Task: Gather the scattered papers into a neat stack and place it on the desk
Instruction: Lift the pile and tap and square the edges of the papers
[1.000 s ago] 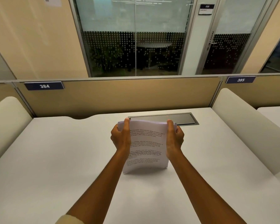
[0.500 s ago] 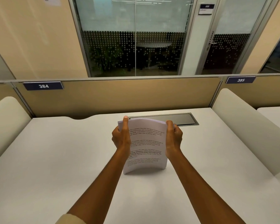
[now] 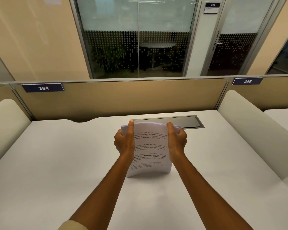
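A stack of printed white papers (image 3: 150, 151) stands upright on its bottom edge on the white desk (image 3: 56, 163), slightly bowed, with the text facing me. My left hand (image 3: 124, 143) grips the stack's left side, thumb stretched up along the front near the top corner. My right hand (image 3: 177, 141) grips the right side near the top, thumb over the top edge. The sheets look roughly aligned, with a few corners sticking out at the top right.
A dark metal cable hatch (image 3: 178, 122) is set into the desk just behind the papers. Padded cream dividers stand at the left (image 3: 5, 123) and right (image 3: 249, 130). A tan partition (image 3: 123, 98) with the label 384 closes the back.
The stack stays upright on the desk between both hands. My left thumb has straightened up along the front, and the sheets' top edges look more even than a second ago.
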A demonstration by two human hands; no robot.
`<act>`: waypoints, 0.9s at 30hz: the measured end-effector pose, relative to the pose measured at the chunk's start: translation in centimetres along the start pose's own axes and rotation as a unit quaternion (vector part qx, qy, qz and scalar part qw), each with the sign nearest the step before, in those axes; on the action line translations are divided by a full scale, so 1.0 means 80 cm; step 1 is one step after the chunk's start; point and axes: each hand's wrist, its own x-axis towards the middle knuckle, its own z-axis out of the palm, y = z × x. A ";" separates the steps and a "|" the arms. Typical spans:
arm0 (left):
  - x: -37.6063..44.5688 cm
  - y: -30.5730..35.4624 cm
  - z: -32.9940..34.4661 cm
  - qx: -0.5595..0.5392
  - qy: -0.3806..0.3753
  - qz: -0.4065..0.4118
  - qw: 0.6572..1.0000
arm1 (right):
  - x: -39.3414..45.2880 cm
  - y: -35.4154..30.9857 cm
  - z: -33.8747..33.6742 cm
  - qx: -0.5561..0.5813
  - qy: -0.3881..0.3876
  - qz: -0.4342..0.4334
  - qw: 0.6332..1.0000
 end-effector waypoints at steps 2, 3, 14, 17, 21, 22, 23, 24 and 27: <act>0.000 0.003 0.001 0.001 0.005 0.006 1.000 | 0.001 -0.002 0.000 0.001 0.013 -0.013 1.000; 0.000 0.004 0.000 0.000 0.007 0.012 1.000 | 0.002 -0.003 0.001 0.002 0.019 -0.020 1.000; -0.002 0.002 0.001 0.012 -0.005 0.024 1.000 | 0.000 0.008 0.006 0.020 0.037 0.003 0.999; -0.006 0.000 0.000 -0.011 -0.014 0.027 0.999 | 0.000 0.005 0.007 0.025 0.036 0.001 0.999; -0.013 -0.009 -0.003 -0.054 -0.049 0.038 0.997 | -0.005 0.008 0.003 0.021 0.013 -0.013 1.000; -0.014 -0.013 -0.003 -0.059 -0.057 0.045 0.996 | -0.007 0.013 0.002 0.017 0.002 -0.027 0.999; -0.015 -0.019 -0.004 -0.061 -0.064 0.052 0.995 | -0.008 0.019 0.001 0.009 -0.011 -0.043 0.999; -0.016 -0.025 -0.005 -0.060 -0.071 0.061 0.994 | -0.010 0.025 -0.001 0.002 -0.024 -0.058 0.998; -0.019 -0.046 -0.009 -0.048 -0.086 0.078 0.992 | -0.012 0.051 -0.009 -0.028 -0.055 -0.081 0.995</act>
